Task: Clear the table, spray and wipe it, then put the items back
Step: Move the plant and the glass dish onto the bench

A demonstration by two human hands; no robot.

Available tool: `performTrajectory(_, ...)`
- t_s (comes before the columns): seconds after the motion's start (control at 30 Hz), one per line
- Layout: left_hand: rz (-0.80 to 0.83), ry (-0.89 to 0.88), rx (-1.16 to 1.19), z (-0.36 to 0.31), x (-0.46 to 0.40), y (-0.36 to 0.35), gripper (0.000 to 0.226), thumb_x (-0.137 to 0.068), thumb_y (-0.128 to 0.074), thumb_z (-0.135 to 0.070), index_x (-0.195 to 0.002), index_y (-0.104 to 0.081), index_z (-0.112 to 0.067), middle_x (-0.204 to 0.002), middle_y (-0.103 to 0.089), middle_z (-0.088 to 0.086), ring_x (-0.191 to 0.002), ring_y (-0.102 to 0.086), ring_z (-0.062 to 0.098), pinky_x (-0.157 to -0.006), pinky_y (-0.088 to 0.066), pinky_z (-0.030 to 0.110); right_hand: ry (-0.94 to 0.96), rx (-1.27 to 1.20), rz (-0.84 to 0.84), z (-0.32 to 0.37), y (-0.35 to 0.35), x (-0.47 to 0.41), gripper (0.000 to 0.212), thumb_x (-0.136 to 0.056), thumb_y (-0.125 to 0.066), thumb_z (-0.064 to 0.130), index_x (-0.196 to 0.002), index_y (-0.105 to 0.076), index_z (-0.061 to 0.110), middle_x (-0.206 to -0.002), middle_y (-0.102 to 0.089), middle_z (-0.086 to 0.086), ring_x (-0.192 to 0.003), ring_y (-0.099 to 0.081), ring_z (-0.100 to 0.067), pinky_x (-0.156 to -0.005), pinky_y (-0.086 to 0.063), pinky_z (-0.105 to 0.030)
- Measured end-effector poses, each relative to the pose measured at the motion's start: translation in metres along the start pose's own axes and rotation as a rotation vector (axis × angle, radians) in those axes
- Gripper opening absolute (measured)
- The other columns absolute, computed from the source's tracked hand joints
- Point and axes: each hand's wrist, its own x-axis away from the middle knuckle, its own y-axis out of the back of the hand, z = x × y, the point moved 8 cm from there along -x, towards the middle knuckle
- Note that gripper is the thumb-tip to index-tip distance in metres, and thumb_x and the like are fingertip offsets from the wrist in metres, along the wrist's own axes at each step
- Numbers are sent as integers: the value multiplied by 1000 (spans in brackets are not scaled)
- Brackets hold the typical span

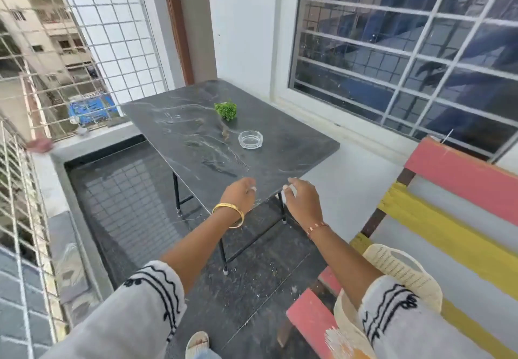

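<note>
With our left hand point(238, 193) and right hand point(301, 194) loosely curled and empty over the near edge of the table point(196, 145), we judge the glass ashtray point(250, 139) mid-table heavy, slick, breakable, best gripped across its thick rim.

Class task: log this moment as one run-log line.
stage: clearing not begun | table: plant, ashtray | left hand: empty | right hand: empty

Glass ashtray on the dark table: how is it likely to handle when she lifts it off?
The glass ashtray looks thick-walled, so probably rigid and heavy for its size. Its smooth clear surface may be slippery and would likely chip if dropped. Low and wide, it seems unlikely to tip or roll.
</note>
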Motion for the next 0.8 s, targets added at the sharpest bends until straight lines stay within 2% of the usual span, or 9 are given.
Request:
performTrajectory(0.2, -4, -9, 27, 53, -59, 57, 31, -94, -42, -16, -124, -52, -9, -123, -60, 15, -110, -57, 32, -91, -46, 35, -40, -22, 34, 51, -72, -54, 39, -96, -47, 23, -131, -53, 5, -138, -51, -12, -137, -33, -29, -114, -23, -37)
performTrajectory(0.33, 21, -59, 19, 87, -98, 94, 32, -95, -43, -14, -125, -52, -8, -127, -59, 11, -118, -53, 28, -99, -39, 31, -70, -30, 13, 84, -113, -90, 39, -95, -48, 22, -129, -54, 4, -134, -55, -14, -132, -41, -30, -111, -26, -34)
performTrajectory(0.53, 61, -59, -3, 138, -159, 140, 31, -94, -44, -17, -124, -52, -11, -128, -59, 11, -118, -53, 28, -100, -40, 33, -159, -75, -8, 118, -162, -124, 39, -95, -49, 22, -129, -54, 4, -131, -58, -13, -125, -49, -27, -108, -36, -36)
performTrajectory(0.8, 133, -84, 34, 155, -228, 146, 31, -94, -43, -18, -123, -52, -9, -127, -58, 11, -118, -53, 28, -99, -39, 31, -238, -109, -13, 130, -199, -182, 40, -96, -47, 25, -131, -52, 8, -133, -57, -8, -125, -50, -23, -104, -37, -33)
